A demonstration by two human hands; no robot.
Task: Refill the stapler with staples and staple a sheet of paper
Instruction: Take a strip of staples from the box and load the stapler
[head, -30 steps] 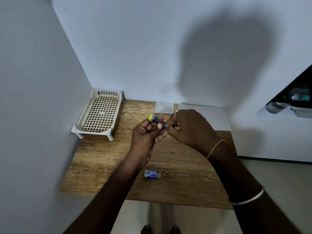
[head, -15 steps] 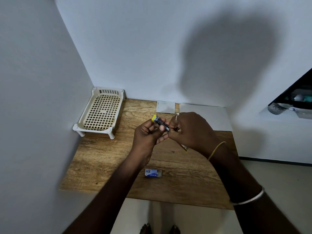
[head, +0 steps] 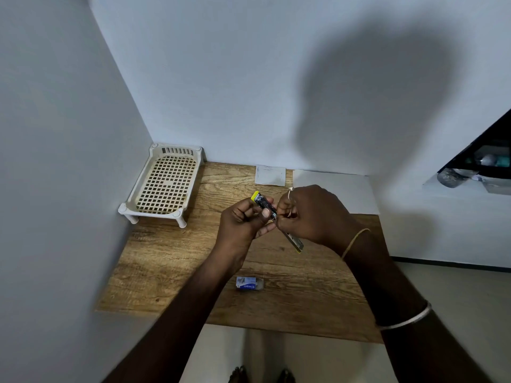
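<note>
Clearly the refill is under way: the stapler (head: 265,203), small and dark with a yellow tip, is held in the air above the middle of the tabletop (head: 171,261), tilted, with a slim metal part running down and to the right from it, its yellow-tipped end (head: 296,244) poking out under the right hand; whether that is the magazine swung open or the pusher drawn out I cannot tell; the left hand (head: 243,225) has its fingers clamped around the stapler's body, thumb pressed on top; the right hand (head: 312,214) has its fingertips pinched together at the stapler's middle, on what exactly I cannot see, perhaps a strip of staples; the small blue-and-white staple box (head: 249,283) lies near the front edge, well apart from both hands; a white sheet of paper (head: 345,189) lies at the back right corner, and a smaller white slip (head: 270,175) sits at the back edge just beside it; a cream plastic rack (head: 163,186) stands in the back left corner; the next move, I judge, calls for seating the staples squarely in the channel and closing the stapler before reaching for the sheet.
</note>
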